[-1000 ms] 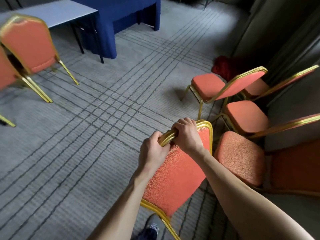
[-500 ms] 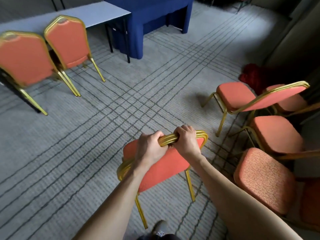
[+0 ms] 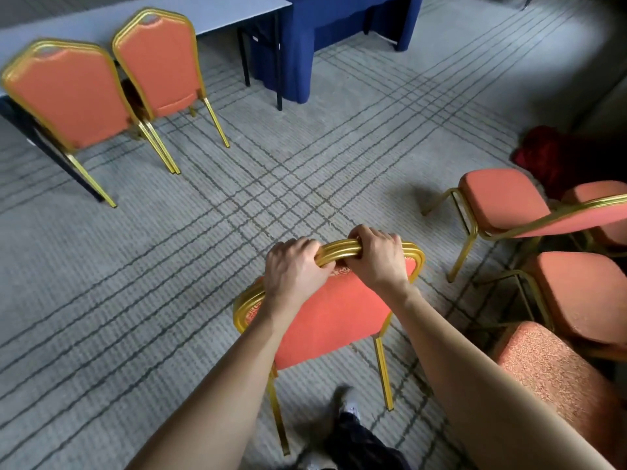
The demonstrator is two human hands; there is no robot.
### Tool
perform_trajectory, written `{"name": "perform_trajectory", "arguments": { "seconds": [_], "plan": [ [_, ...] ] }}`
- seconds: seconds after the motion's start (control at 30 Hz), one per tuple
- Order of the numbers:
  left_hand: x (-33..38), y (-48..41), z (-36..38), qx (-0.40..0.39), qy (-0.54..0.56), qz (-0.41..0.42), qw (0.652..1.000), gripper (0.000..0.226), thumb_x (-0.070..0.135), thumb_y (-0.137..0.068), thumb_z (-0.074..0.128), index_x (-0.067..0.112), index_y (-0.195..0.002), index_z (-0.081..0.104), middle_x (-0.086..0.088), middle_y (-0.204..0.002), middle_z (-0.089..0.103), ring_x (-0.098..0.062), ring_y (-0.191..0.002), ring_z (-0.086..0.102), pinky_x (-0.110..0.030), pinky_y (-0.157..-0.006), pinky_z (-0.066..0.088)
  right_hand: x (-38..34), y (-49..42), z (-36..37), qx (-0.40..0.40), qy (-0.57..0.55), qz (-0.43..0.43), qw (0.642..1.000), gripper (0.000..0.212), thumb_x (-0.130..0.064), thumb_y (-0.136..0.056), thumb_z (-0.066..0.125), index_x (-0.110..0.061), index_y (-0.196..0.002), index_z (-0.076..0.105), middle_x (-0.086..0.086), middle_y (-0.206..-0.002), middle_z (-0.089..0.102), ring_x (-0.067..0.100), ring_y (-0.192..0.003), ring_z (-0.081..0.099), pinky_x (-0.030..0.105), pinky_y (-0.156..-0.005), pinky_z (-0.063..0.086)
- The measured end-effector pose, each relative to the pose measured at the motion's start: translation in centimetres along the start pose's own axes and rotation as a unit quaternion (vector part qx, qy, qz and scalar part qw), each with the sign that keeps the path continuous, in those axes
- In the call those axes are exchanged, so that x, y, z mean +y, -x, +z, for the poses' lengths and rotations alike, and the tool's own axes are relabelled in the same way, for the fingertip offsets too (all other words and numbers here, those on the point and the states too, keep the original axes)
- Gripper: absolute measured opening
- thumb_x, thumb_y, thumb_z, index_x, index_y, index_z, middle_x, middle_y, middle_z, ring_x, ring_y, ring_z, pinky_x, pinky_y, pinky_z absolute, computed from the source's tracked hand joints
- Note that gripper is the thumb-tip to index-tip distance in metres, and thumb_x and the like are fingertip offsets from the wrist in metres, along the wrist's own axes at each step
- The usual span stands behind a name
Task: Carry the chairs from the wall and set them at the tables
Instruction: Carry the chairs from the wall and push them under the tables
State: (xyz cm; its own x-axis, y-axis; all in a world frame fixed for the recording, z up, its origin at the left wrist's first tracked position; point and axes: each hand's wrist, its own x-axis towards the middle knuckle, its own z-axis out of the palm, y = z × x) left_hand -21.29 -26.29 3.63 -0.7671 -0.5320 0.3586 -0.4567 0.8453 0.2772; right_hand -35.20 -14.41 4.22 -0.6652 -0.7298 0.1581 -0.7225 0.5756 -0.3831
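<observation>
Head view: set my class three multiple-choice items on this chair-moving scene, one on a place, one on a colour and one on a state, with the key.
1. Where do the two upright chairs at upper left stand?
A) at the white table
B) in a doorway
C) stacked by a wall

2. What colour covers the draped table?
A) red
B) green
C) blue

3. How is the nearest chair held?
A) by one hand
B) by both hands on its top rail
C) by nobody

Key:
1 A, they stand at the table's edge with their backs to the camera.
2 C, its drape is blue down to the floor.
3 B, the left hand and right hand curl round the gold rail.
</observation>
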Motion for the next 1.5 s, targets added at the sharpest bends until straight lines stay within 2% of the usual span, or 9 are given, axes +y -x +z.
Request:
{"name": "perform_trajectory", "arguments": {
  "seconds": [0.27,0.47,0.57,0.67,0.8,0.93,1.13,1.27,1.5],
  "plan": [
    [-3.7,-8.5,1.4,0.034,-0.061,-0.068,0.995,0.051,0.069,-0.081,0.066,0.02,-0.067,0.063,0.002,-0.065,0.068,-0.022,-0.055,0.062,-0.028,-0.055,0.035,0.0,-10.6,1.4,-0.036,-0.003,-0.023,0.999,0.071,-0.056,-0.08,0.069,-0.029,-0.141,0.044,0.0,-0.099,0.077,0.035,-0.095,0.071,0.042,-0.078,0.051],
    [-6.1,-13.6,3.8,0.061,-0.09,-0.174,0.979,0.04,0.051,-0.077,0.077,0.02,-0.059,0.059,0.004,-0.057,0.062,-0.019,-0.047,0.055,-0.024,-0.055,0.024,-0.6,-17.7,2.9,-0.074,0.006,-0.032,0.997,0.073,-0.057,-0.084,0.065,-0.029,-0.148,0.043,-0.005,-0.141,0.05,0.03,-0.116,0.063,0.044,-0.084,0.052],
    [-7.4,-15.5,4.4,0.057,-0.076,-0.213,0.973,0.042,0.053,-0.078,0.074,0.02,-0.057,0.058,0.006,-0.053,0.059,-0.015,-0.044,0.045,-0.022,-0.051,0.026,-1.3,-20.3,3.8,-0.054,0.021,-0.041,0.997,0.05,-0.051,-0.083,0.066,-0.03,-0.128,0.061,-0.004,-0.126,0.064,0.026,-0.116,0.062,0.04,-0.085,0.052],
    [-8.8,-18.1,5.2,0.027,-0.072,-0.237,0.968,0.044,0.051,-0.079,0.076,0.019,-0.056,0.055,0.009,-0.05,0.056,-0.012,-0.043,0.047,-0.021,-0.05,0.027,-1.7,-23.4,4.7,-0.052,0.059,-0.045,0.996,0.03,-0.049,-0.084,0.063,-0.023,-0.098,0.067,0.002,-0.096,0.074,0.032,-0.096,0.069,0.036,-0.072,0.05],
    [-11.0,-21.8,6.2,0.006,-0.087,-0.264,0.961,0.046,0.056,-0.072,0.081,0.018,-0.058,0.06,0.004,-0.053,0.063,-0.018,-0.045,0.049,-0.022,-0.055,0.028,-2.0,-27.6,6.5,-0.067,0.107,-0.038,0.991,0.036,-0.055,-0.087,0.06,-0.02,-0.095,0.064,0.006,-0.088,0.075,0.033,-0.084,0.073,0.033,-0.062,0.037],
    [-13.7,-25.5,7.7,-0.024,-0.057,-0.279,0.958,0.049,0.064,-0.072,0.078,0.018,-0.062,0.064,0.003,-0.057,0.066,-0.018,-0.05,0.055,-0.024,-0.054,0.038,-2.6,-32.0,8.1,-0.08,0.122,-0.024,0.989,0.035,-0.053,-0.087,0.057,-0.02,-0.094,0.066,0.007,-0.091,0.076,0.034,-0.088,0.072,0.034,-0.069,0.046],
    [-18.1,-29.6,8.3,-0.036,-0.023,-0.251,0.967,0.047,0.06,-0.077,0.068,0.018,-0.058,0.062,0.004,-0.052,0.061,-0.02,-0.047,0.052,-0.024,-0.052,0.036,-4.2,-37.8,9.5,-0.12,0.137,-0.033,0.983,0.037,-0.057,-0.084,0.057,-0.024,-0.096,0.068,0.004,-0.093,0.076,0.033,-0.089,0.072,0.032,-0.067,0.043],
    [-21.2,-31.9,7.9,0.004,-0.015,-0.232,0.973,0.056,0.067,-0.075,0.056,0.017,-0.051,0.055,0.009,-0.043,0.05,-0.018,-0.039,0.045,-0.023,-0.048,0.031,-5.5,-40.7,10.4,-0.094,0.113,-0.068,0.987,0.036,-0.057,-0.081,0.06,-0.023,-0.088,0.069,0.002,-0.078,0.074,0.032,-0.074,0.071,0.029,-0.06,0.039],
    [-25.5,-38.6,7.8,0.036,0.014,-0.22,0.975,0.051,0.048,-0.068,0.071,0.017,-0.052,0.034,-0.004,-0.043,0.052,-0.03,-0.039,0.051,-0.025,-0.046,0.03,-7.0,-48.0,11.7,0.007,0.057,-0.098,0.994,0.034,-0.051,-0.062,0.071,-0.019,-0.064,0.058,0.002,-0.052,0.062,0.035,-0.048,0.061,0.027,-0.048,0.04]
  ]
}}
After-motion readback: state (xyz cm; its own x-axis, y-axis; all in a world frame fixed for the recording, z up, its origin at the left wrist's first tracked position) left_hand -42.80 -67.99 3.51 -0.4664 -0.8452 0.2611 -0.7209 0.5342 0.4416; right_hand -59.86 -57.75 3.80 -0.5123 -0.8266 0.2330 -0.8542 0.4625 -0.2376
